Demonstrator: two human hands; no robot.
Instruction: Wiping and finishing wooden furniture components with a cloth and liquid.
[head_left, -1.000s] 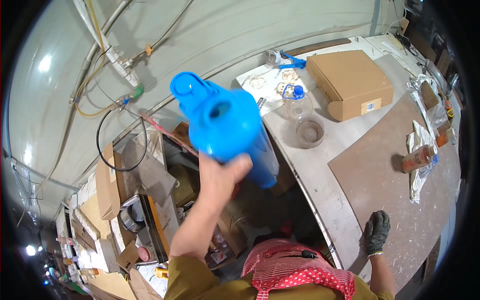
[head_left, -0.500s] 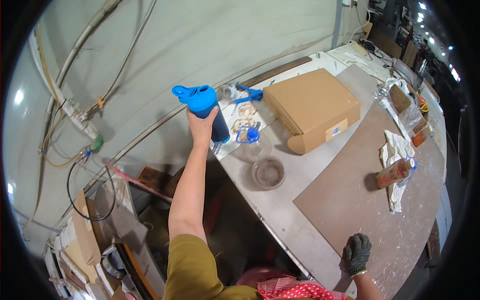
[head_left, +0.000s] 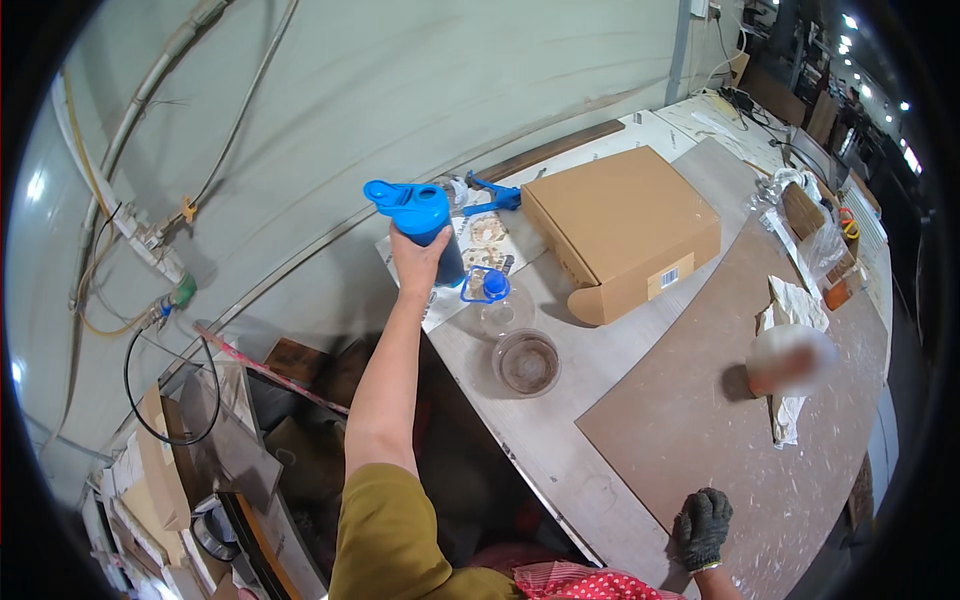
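Note:
My bare left hand (head_left: 418,262) is wrapped around a dark blue drinking bottle (head_left: 412,210) with a bright blue flip-spout lid. The bottle stands upright at the far left corner of the worktable; whether its base touches the surface I cannot tell. Close to it are a clear plastic jug (head_left: 505,312) with a blue cap and handle, and a clear round tub (head_left: 527,363) with a brownish inside. In a dark knitted glove, my right hand (head_left: 703,528) rests on a brown board (head_left: 680,450), fingers curled in and nothing visible in them.
A closed cardboard box (head_left: 625,225) sits mid-table. Beside it lies a blue tool (head_left: 492,197). On the board, a blurred reddish bottle (head_left: 780,365) stands over a crumpled white cloth (head_left: 795,305). Scraps and boards (head_left: 190,480) are piled at lower left; pipes (head_left: 130,225) run along the wall.
My left hand has moved the drinking bottle down and slightly right, over the table corner. My gloved right hand has shifted slightly down and left in the picture as the view moved.

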